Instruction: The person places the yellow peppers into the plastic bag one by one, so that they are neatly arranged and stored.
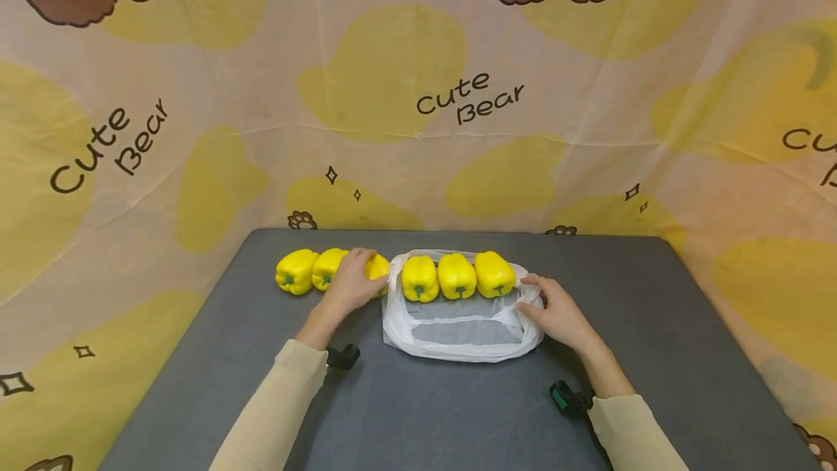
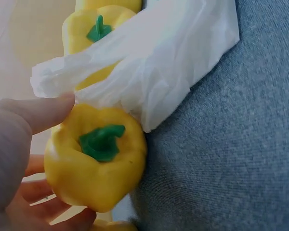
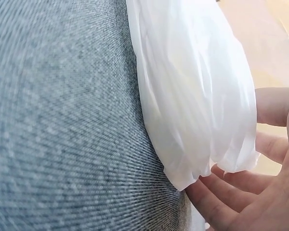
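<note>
A white plastic bag point(image 1: 458, 353) lies on the table with its mouth spread wide, and three yellow bell peppers point(image 1: 457, 276) sit in a row at its far side. My left hand point(image 1: 353, 283) grips another yellow bell pepper point(image 2: 98, 163) just left of the bag, thumb on one side and fingers round the other. The thumb tip also meets the bag's rim. At the bag's right edge, my right hand point(image 1: 556, 315) touches the plastic with extended fingers point(image 3: 236, 192), some partly hidden behind it.
Two more yellow bell peppers point(image 1: 296, 272) stand in line to the left of my left hand. All of this is on a dark grey table point(image 1: 418, 413), backed by a printed cloth point(image 1: 392, 93). Both wrists wear black straps with cameras.
</note>
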Tool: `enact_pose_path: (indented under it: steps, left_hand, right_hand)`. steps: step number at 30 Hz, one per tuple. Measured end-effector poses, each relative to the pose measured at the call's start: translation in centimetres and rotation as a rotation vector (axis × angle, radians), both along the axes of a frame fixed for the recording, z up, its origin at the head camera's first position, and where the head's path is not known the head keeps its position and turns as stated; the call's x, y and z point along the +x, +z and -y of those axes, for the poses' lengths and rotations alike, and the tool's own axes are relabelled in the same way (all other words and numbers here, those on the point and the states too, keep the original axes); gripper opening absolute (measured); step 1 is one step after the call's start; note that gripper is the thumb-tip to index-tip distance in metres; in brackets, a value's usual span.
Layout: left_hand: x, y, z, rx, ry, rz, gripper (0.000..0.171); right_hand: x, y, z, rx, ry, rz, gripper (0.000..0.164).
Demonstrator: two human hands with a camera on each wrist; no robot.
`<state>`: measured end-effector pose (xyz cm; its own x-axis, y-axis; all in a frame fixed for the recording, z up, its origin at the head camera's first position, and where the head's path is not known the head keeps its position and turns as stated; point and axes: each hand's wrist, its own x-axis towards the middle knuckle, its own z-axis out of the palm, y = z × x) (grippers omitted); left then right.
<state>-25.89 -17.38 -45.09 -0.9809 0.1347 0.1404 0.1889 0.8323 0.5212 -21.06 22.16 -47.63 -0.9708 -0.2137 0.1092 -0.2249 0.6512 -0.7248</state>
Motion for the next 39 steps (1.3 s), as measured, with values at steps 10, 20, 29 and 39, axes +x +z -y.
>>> enact_pose_path:
  steps: [10,20,29,39]
  left_hand:
    - [0.0,-0.3,0.6,0.015,-0.013,-0.014,0.064]
    - [0.5,1.6,1.1,0.067,-0.037,-0.027,0.071]
    - [1.1,2.8,1.9,0.142,-0.021,-0.108,0.07]
    - [2.1,3.9,1.2,0.216,-0.049,-0.134,0.068]
  right_hand:
    - [0.0,-0.2,0.0,0.013,-0.004,-0.004,0.052]
    - [-0.1,-0.2,-0.1,0.014,-0.003,-0.018,0.051]
    - [-0.1,0.0,0.0,0.018,-0.005,-0.008,0.05]
    - [0.0,0.0,-0.1,0.019,-0.001,-0.002,0.05]
